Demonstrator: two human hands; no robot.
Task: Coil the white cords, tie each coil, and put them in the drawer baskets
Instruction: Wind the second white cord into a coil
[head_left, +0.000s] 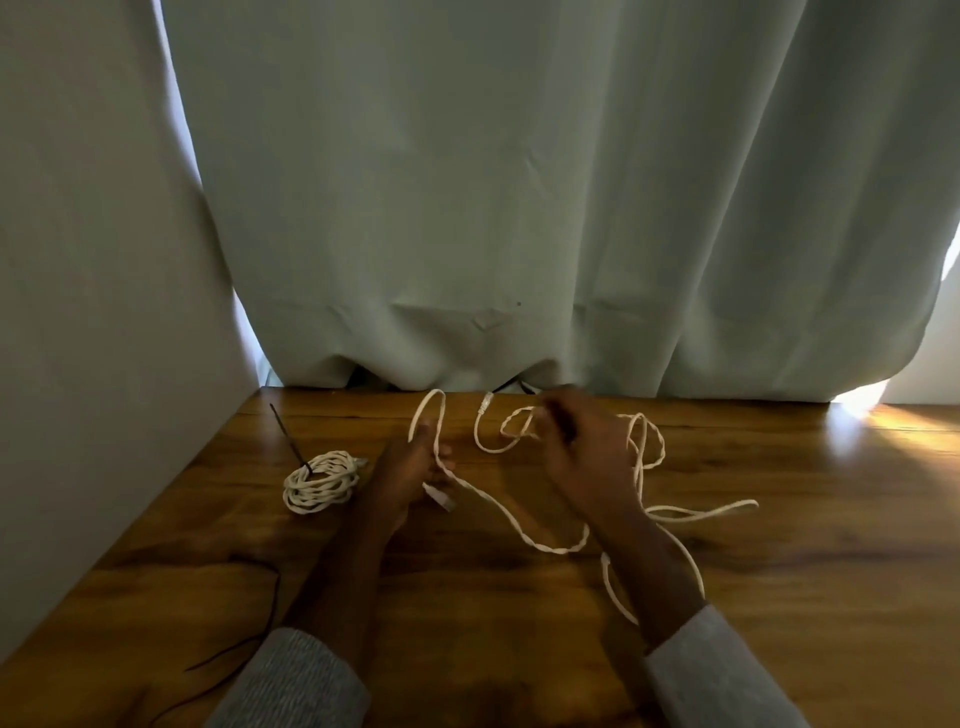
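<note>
**Hands at work on a loose white cord**

Left hand (410, 470) grips the loose white cord (519, 535) near one plug end, a tall loop rising over its thumb. Right hand (582, 452) is blurred, fingers curled on the same cord farther along; the rest of it trails in slack bends across the wooden table (779, 597) and under the right forearm. Just left of the left hand lies a finished coil (322, 482), with a dark tie (291, 434) poking out. A green curtain (519, 182) hangs behind.
</note>
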